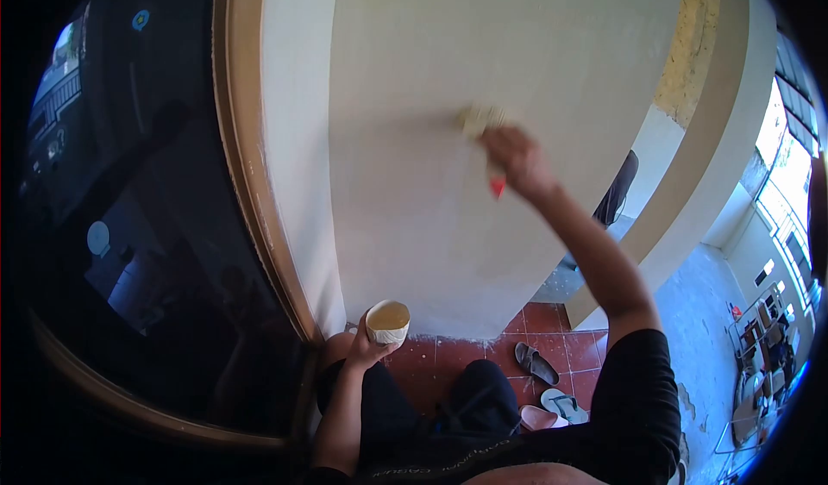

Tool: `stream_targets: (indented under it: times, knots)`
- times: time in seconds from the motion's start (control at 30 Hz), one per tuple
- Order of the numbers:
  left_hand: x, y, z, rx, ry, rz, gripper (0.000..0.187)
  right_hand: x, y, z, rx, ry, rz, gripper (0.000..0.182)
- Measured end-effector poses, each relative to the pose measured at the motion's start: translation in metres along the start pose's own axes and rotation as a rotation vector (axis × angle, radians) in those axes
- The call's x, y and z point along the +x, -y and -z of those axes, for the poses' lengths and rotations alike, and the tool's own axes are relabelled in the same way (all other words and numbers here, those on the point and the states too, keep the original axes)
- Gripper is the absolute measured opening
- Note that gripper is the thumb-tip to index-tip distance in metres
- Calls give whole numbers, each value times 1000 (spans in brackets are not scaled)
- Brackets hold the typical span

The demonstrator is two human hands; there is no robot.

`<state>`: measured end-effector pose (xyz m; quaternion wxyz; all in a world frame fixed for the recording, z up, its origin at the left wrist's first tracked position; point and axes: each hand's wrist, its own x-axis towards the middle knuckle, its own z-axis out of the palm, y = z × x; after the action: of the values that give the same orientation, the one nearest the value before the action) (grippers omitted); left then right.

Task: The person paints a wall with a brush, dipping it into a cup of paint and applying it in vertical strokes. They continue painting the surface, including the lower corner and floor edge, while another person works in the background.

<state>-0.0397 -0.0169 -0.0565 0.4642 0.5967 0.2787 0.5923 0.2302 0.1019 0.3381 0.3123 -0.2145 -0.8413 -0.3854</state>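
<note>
My right hand is closed around a paintbrush, whose pale bristle end lies at the cream wall. The red tip of its handle sticks out below my fist. Slight blur softens the brush and fingers. Low on the left, my left hand grips a small cup with a whitish, smeared outside. The cup is upright, its mouth facing up, with something pale yellow inside. It is held above my left knee, close to the foot of the wall.
A dark glass pane in a wooden frame stands at my left. Sandals and other slippers lie on the red tile floor. Right of the wall are a pillar and a cluttered rack.
</note>
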Motion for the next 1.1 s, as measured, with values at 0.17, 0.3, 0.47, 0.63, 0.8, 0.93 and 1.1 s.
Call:
stream_targets:
  times: [0.17, 0.3, 0.47, 0.63, 0.8, 0.93, 1.1]
  knots:
    - [-2, -2, 0, -31, 1, -24, 88, -49, 57, -20, 378, 356, -125, 26]
    - [-3, 5, 1, -3, 16, -4, 88, 27, -13, 2, 269, 295, -314, 20]
    - [-1, -3, -1, 0, 1, -31, 89, 125, -70, 62, 79, -220, -147, 22]
    - [-1, -7, -1, 16, -14, -12, 90, 93, -56, 36, -135, -162, -16, 25]
    - [-3, -3, 0, -9, 17, -12, 90, -17, 28, -23, 178, 190, -42, 33]
    - [0, -3, 0, 17, 17, -38, 89, -23, 36, -27, 465, 456, -282, 23]
    - [1, -7, -1, 62, 28, -18, 88, 63, -47, -3, 287, 127, -358, 25]
